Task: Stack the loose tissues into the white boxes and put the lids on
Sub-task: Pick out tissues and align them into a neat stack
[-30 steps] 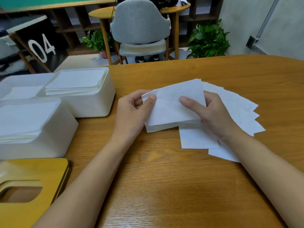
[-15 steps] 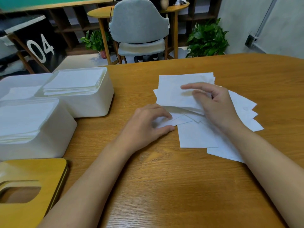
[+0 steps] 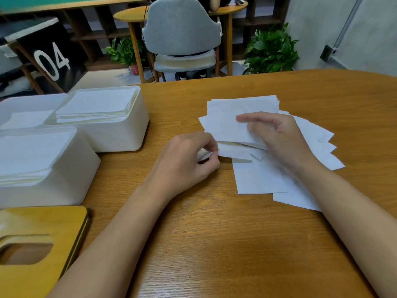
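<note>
Now that the bundle [image 3: 227, 121] sits back on the tissue pile [image 3: 260, 179], the right hand [image 3: 279, 143] seemingly grips it and the left hand [image 3: 184, 162] pinches another sheet [image 3: 234, 152] at the pile's left: still gathering.

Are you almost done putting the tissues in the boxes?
Partly. The white boxes already hold tissue stacks. The left hand pinches a sheet while the right hand holds a gathered bunch. Loose tissues lie unboxed on the table, and the wooden lid is off.
</note>
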